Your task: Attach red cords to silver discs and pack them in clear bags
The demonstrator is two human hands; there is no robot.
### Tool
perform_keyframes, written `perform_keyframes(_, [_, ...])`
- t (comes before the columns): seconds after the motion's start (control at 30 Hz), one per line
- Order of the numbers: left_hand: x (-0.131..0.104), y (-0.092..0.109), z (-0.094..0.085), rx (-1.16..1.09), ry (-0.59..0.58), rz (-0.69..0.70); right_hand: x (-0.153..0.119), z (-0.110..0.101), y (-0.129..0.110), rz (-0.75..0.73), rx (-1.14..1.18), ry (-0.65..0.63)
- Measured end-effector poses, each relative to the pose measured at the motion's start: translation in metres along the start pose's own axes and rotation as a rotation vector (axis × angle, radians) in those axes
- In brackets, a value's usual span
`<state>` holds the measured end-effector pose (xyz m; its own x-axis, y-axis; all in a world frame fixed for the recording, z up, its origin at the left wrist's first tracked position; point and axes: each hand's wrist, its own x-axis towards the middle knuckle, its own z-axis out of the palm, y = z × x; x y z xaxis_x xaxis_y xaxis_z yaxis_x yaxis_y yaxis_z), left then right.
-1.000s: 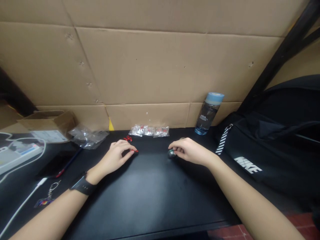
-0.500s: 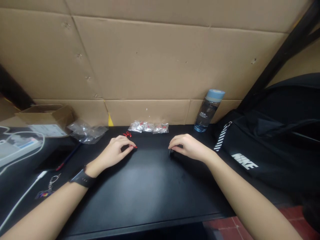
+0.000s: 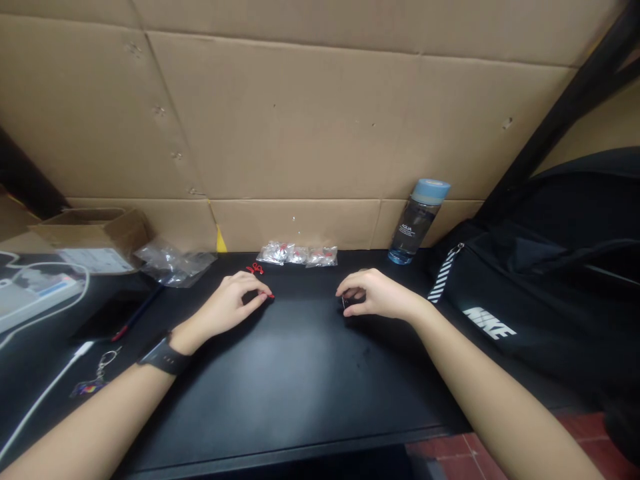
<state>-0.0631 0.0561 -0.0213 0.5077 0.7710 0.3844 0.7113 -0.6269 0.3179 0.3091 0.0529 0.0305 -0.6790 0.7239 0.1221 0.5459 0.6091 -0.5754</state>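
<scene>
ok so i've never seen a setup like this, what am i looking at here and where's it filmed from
There's no machine: these are a person's bare hands, seen by one camera on their head, looking forward and down. The left hand pinches a small red piece. The right hand curls around a small dark item, mostly hidden, so its grip is unclear. On the black tabletop lie small clear packets, with a bottle, a cardboard box and a black bag around.
</scene>
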Motion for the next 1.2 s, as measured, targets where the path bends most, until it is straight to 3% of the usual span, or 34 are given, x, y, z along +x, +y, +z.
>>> perform_keyframes(0.6, [0.001,0.002,0.000,-0.019,-0.028,0.013,-0.001,-0.001,0.008,0.052,-0.028,-0.015])
perform_keyframes(0.8, [0.000,0.001,0.005,0.008,-0.019,-0.036,0.000,0.005,0.009,0.028,0.033,0.047])
perform_keyframes(0.93, [0.000,0.014,0.007,0.026,0.036,-0.058,0.006,0.023,-0.002,0.006,0.259,0.108])
perform_keyframes(1.1, [0.000,0.046,0.008,0.001,0.083,-0.067,0.017,0.061,-0.025,0.080,0.735,0.202])
perform_keyframes(1.2, [-0.002,0.062,0.011,0.004,0.141,-0.052,0.020,0.079,-0.039,0.073,0.902,0.217])
